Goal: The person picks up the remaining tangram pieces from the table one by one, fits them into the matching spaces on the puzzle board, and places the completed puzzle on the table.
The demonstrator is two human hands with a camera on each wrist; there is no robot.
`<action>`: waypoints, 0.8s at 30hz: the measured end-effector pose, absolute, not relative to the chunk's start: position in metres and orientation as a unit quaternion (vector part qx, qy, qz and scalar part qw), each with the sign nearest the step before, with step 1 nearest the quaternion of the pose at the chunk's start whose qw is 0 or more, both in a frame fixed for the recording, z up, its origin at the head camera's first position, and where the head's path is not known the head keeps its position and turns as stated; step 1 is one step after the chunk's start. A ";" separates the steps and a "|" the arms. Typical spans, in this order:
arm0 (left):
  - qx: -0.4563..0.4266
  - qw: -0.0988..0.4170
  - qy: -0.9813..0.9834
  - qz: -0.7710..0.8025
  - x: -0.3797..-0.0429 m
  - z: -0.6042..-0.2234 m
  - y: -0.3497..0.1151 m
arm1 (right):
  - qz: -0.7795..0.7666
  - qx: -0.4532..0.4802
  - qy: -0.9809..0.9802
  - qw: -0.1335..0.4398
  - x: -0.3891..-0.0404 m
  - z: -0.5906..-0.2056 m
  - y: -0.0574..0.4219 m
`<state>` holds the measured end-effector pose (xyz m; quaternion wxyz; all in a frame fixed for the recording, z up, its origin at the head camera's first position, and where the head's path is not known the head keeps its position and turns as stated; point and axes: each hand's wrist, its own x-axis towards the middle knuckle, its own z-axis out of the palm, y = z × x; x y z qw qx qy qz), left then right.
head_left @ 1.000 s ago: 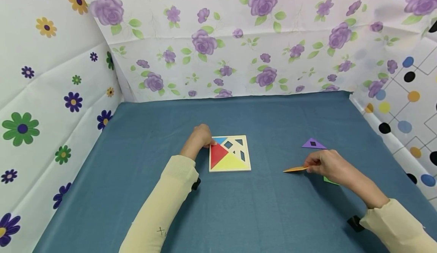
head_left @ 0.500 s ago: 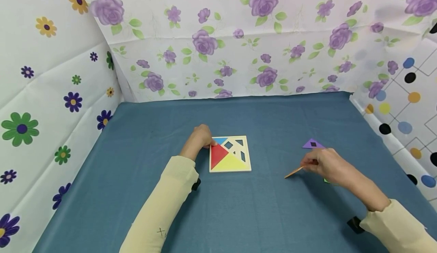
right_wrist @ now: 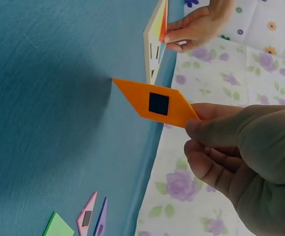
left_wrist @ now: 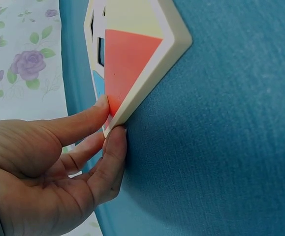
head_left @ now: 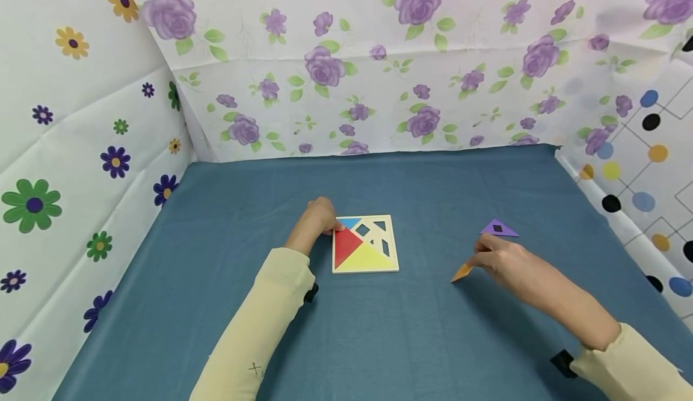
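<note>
My left hand (head_left: 316, 223) pinches the upper left corner of a square tangram board (head_left: 375, 235), with the thumb on top, as the left wrist view shows. In the board lie a red triangle (head_left: 344, 246), a yellow triangle (head_left: 370, 260) and a blue piece (head_left: 348, 223); several cut-out slots show at its upper right. Between thumb and fingers my right hand (head_left: 511, 269) holds an orange parallelogram piece (right_wrist: 132, 96) by one end. A black square (right_wrist: 159, 103) marks the face turned to the right wrist camera. The piece's free tip points toward the blue cloth.
A purple triangle (head_left: 499, 229) lies beyond my right hand. The right wrist view also has a green piece (right_wrist: 58, 226) and a pink piece (right_wrist: 87, 214) on the cloth; my right hand hides them in the head view. Blue cloth (head_left: 260, 208) covers the table, with patterned sheets around it.
My right hand has shifted slightly left and turned the orange piece, its free tip now lower. The green piece has gone behind that hand. Left hand and board stay put.
</note>
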<state>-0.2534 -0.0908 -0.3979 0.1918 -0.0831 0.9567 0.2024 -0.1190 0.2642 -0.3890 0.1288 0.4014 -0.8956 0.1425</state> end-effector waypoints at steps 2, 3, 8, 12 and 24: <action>-0.081 0.189 0.957 0.203 -0.252 -0.398 -0.091 | 0.133 0.404 -0.896 0.127 -0.117 -0.388 0.263; -0.081 0.189 0.957 0.203 -0.252 -0.398 -0.091 | 0.130 0.405 -0.896 0.126 -0.116 -0.388 0.263; -0.078 0.189 0.956 0.210 -0.254 -0.401 -0.092 | 0.132 0.403 -0.896 0.129 -0.112 -0.389 0.262; -0.081 0.190 0.955 0.215 -0.255 -0.403 -0.092 | 0.133 0.390 -0.905 0.106 -0.110 -0.388 0.261; -0.077 0.189 0.957 0.206 -0.253 -0.401 -0.092 | 0.156 0.375 -0.910 0.089 -0.107 -0.388 0.254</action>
